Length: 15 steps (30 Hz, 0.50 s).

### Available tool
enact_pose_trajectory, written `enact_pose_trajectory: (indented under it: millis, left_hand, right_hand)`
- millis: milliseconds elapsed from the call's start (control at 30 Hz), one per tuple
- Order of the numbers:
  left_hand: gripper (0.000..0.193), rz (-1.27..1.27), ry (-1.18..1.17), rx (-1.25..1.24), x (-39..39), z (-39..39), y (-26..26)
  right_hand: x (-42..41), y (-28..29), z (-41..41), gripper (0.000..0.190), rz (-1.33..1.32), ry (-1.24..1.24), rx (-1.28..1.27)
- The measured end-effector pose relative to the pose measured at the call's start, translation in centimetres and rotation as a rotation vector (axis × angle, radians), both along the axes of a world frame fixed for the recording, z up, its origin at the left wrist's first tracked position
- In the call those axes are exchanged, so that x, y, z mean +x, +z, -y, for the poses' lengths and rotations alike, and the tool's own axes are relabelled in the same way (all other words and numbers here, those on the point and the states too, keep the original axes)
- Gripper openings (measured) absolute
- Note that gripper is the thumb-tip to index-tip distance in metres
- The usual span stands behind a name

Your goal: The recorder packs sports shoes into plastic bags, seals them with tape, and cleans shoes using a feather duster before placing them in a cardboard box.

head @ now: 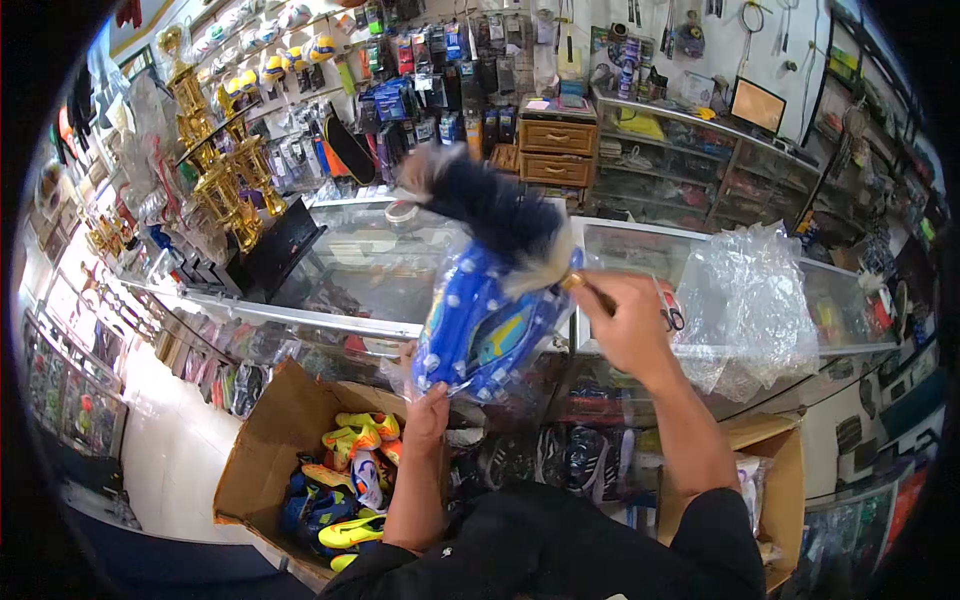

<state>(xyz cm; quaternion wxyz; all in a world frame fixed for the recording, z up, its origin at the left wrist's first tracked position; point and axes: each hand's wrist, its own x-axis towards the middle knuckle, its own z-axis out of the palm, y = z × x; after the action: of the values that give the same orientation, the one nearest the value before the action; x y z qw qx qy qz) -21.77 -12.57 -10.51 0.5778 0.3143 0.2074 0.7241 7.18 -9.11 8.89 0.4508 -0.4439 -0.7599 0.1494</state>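
Note:
My left hand (429,411) grips the near end of a clear plastic bag with a pair of blue studded sports shoes (448,322) inside. White studs show on the soles, which face up. In my right hand (628,319) is the handle of a feather duster (499,206), blurred by motion. Its dark feathers, pale near the gold-coloured collar, lie over the far end of the shoes and hide part of them. The bag is held above the front edge of a glass display counter (360,259).
An open cardboard box (262,442) of colourful sports shoes stands at lower left; another box (784,480) is at lower right. Crumpled clear plastic (742,300) and red-handled scissors (673,315) lie on the counter's right. Gold trophies (225,180) stand at left.

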Motion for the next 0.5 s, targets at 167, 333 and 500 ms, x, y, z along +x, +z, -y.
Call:
enact_pose_trajectory:
  millis: [167, 333, 500]
  left_hand:
    - [0.095, 0.008, 0.021, 0.018, 0.9, 0.0, -0.2]
    - [0.081, 0.017, 0.035, -0.074, 0.5, 0.4, -1.1]
    - [0.072, 0.063, 0.027, -0.045, 0.7, 0.4, -0.5]
  right_hand:
    - [-1.6, 0.5, 0.3, 0.027, 0.07, -0.079, 0.019]
    - [-1.9, -1.7, 0.4, 0.026, 0.167, 0.121, -0.139]
    - [-3.7, -4.6, 1.1, 0.025, 0.034, -0.08, -0.1]
